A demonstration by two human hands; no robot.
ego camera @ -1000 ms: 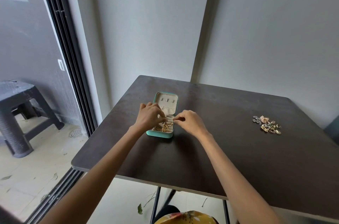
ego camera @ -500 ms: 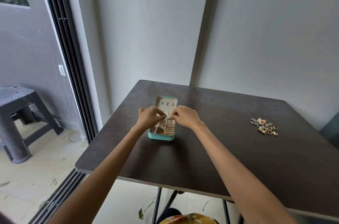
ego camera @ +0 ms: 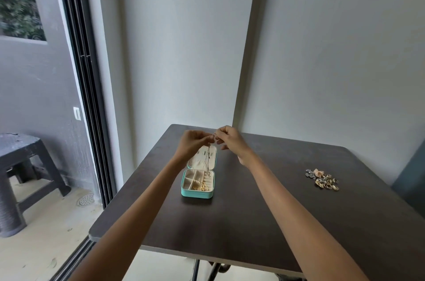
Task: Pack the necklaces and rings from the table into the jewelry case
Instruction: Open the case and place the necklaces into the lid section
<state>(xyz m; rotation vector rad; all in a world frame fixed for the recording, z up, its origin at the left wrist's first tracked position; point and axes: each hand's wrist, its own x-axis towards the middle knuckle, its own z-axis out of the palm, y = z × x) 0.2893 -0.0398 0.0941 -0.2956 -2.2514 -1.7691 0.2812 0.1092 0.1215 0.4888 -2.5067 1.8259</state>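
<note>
Teal jewelry case (ego camera: pixel 198 191) open; my left hand (ego camera: pixel 192 144) and right hand (ego camera: pixel 227 140), down inside it a second ago, now pinch a thin necklace (ego camera: pixel 208 161) dangling above it, not yet packed.

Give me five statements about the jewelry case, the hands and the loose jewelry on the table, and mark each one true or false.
1. The jewelry case lies open on the table. True.
2. Both hands are raised above the case, holding a thin necklace that hangs down toward it. True: the left hand and right hand pinch it at the top.
3. The pile of rings sits inside the case. False: it lies on the table, well off to the right of the case.
4. The case's compartments are all empty. False: gold pieces lie in the near compartments.
5. The case is red. False: it is teal.
</note>
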